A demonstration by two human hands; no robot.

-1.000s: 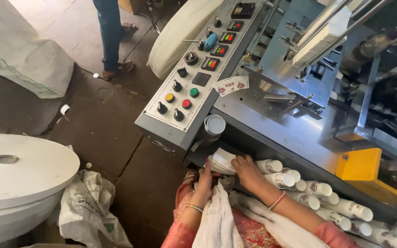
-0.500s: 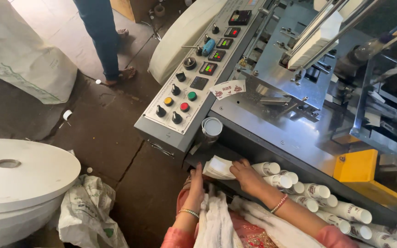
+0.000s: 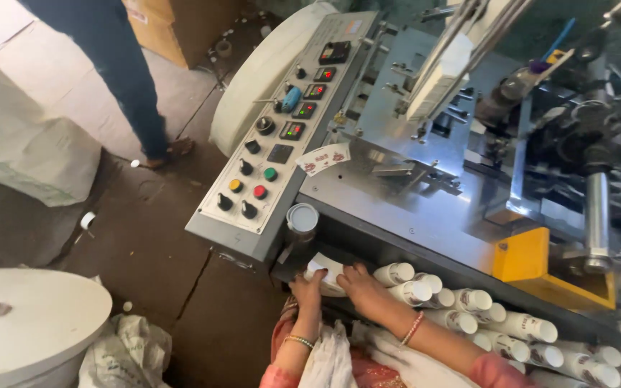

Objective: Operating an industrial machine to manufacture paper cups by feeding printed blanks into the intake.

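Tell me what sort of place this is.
Most likely a small paper cup factory floor. A metal forming machine with a button-covered control panel stands over rows of stacked white paper cups, and a big paper roll sits on the bare floor nearby.

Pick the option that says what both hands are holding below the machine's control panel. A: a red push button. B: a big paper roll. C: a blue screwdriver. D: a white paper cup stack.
D: the left hand and right hand together grip a white paper cup stack, beside the loose paper cups under the control panel.
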